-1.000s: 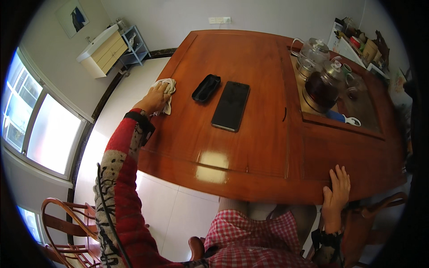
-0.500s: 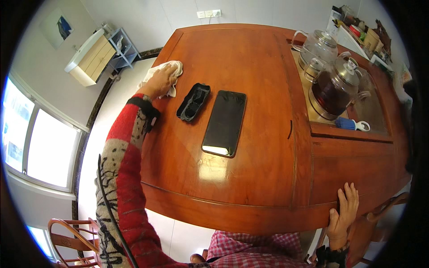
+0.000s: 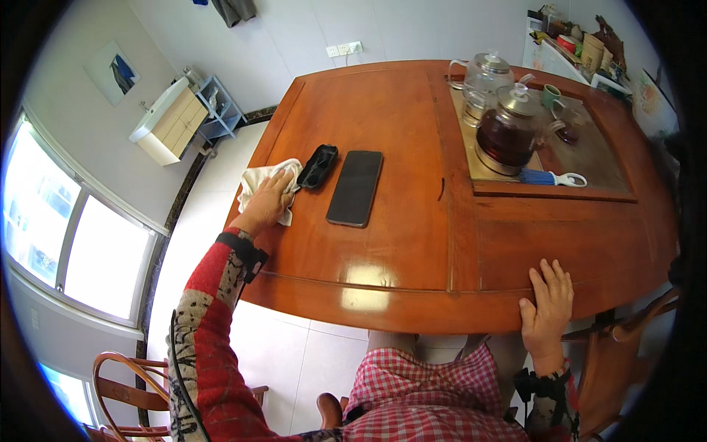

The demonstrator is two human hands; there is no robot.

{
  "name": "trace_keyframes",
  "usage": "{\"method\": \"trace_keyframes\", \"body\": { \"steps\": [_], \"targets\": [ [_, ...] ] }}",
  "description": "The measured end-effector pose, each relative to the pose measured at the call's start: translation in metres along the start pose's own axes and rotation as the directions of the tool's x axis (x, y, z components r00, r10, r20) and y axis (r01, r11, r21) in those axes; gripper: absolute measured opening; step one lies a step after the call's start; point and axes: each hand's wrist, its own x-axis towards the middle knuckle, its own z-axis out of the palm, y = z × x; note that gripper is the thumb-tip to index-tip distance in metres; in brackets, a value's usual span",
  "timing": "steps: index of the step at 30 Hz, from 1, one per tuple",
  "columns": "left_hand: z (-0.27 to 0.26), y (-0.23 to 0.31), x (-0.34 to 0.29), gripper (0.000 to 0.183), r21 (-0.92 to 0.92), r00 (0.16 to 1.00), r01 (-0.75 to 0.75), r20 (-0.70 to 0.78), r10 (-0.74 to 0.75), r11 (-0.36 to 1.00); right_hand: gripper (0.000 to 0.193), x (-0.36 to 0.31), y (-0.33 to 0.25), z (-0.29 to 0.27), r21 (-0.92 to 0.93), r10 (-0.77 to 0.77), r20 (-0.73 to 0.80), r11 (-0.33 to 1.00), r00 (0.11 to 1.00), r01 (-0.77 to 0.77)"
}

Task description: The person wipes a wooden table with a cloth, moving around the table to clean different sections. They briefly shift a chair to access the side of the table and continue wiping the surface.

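My left hand lies with its fingers stretched out flat over a crumpled white cloth at the left edge of the wooden table. Just right of the cloth sits a small black open case with hollow compartments. A black smartphone rests beside the case, screen up. My right hand is laid on the near right edge of the table, fingers apart, with nothing in it. Each wrist wears a dark band.
On the inset tray at the right stand a glass pot of dark liquid, a clear glass kettle, a green cup and a blue brush. Wooden chairs flank me below. A washbasin cabinet hangs far left.
The view has shifted. My left hand has drawn the white cloth nearer along the table's left edge, beside the black case, and its fingers lie flatter. My right hand stays on the near edge.
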Motion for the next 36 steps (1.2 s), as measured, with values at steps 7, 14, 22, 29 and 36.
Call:
{"method": "trace_keyframes", "body": {
  "steps": [7, 14, 22, 29, 36],
  "targets": [
    [0.004, 0.054, -0.045, 0.057, -0.008, 0.982, 0.184, -0.039, -0.184, 0.983, 0.047, -0.004, 0.003, 0.002, 0.053, -0.015, -0.064, 0.998, 0.998, 0.018],
    [-0.002, 0.086, -0.062, 0.056, -0.059, 0.996, 0.087, 0.009, -0.086, 0.994, 0.048, -0.008, 0.005, 0.003, 0.042, -0.022, -0.081, 0.999, 0.996, 0.025],
    [0.002, 0.073, -0.007, 0.057, -0.049, 0.997, 0.042, 0.073, -0.039, 0.998, 0.048, -0.007, 0.004, 0.005, 0.025, -0.022, -0.098, 0.999, 0.995, 0.025],
    [0.019, 0.069, -0.001, 0.054, -0.003, 0.997, -0.064, -0.041, 0.063, 0.998, 0.047, -0.007, 0.006, 0.005, 0.018, -0.043, -0.107, 0.999, 0.993, 0.045],
    [0.010, 0.101, -0.057, 0.054, -0.141, 0.998, 0.046, -0.032, -0.051, 0.989, 0.047, -0.011, 0.006, 0.004, 0.034, -0.048, -0.099, 0.998, 0.994, 0.052]
  ]
}}
